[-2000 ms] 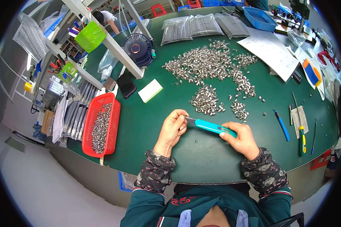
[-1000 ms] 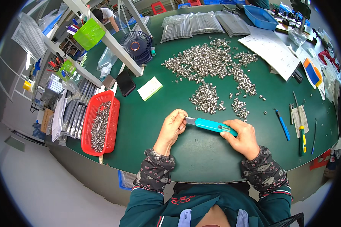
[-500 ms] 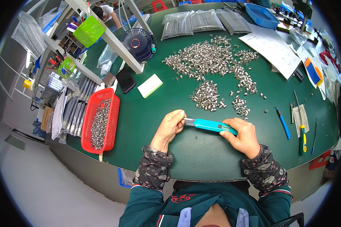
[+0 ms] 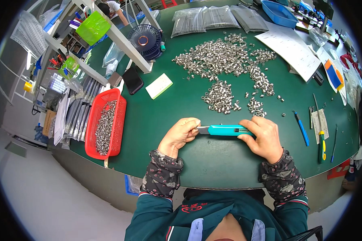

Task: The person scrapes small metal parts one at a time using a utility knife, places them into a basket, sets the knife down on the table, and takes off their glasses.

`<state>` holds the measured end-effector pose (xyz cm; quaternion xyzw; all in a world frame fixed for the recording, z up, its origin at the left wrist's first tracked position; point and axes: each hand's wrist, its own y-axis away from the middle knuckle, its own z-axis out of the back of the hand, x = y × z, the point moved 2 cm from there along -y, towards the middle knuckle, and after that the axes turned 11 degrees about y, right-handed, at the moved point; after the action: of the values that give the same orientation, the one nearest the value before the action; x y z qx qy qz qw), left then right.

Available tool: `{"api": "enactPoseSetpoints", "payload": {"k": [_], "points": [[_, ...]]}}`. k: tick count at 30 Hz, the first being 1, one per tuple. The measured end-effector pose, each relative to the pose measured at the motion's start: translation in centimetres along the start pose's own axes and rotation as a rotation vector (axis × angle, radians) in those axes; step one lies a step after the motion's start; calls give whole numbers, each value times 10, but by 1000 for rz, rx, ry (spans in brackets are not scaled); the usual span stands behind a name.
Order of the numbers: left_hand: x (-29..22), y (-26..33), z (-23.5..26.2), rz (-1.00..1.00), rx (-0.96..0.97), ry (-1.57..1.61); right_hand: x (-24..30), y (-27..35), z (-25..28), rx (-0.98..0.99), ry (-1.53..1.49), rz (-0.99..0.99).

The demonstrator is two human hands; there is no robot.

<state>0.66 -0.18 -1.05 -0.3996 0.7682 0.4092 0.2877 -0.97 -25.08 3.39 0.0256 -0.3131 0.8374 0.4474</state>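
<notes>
While right hand point(image 4: 264, 138) has fingers wrapped round teal knife point(image 4: 226, 130), right of red basket point(image 4: 118, 128), left hand point(image 4: 177, 135) pinches fingertips together at blade point(image 4: 204, 130), nearer basket; can't tell what's between them.

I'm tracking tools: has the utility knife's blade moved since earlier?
Yes, downward in view: the utility knife blade now shows farther below the small pile of metal rings.
</notes>
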Motion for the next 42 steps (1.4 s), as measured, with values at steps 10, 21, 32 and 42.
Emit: {"api": "enactPoseSetpoints", "payload": {"k": [10, 21, 32, 42], "points": [[-1, 0, -4, 41, 37, -67, 2, -8, 11, -113, 247, 193], [-1, -6, 5, -269, 74, 151, -4, 0, -1, -110, -8, -2], [-4, -8, -2, -430, 135, 223, -6, 9, -20, 234, -493, -392], [1, -8, -1, -410, 175, 255, -6, 10, -22, 189, -352, -337]]}}
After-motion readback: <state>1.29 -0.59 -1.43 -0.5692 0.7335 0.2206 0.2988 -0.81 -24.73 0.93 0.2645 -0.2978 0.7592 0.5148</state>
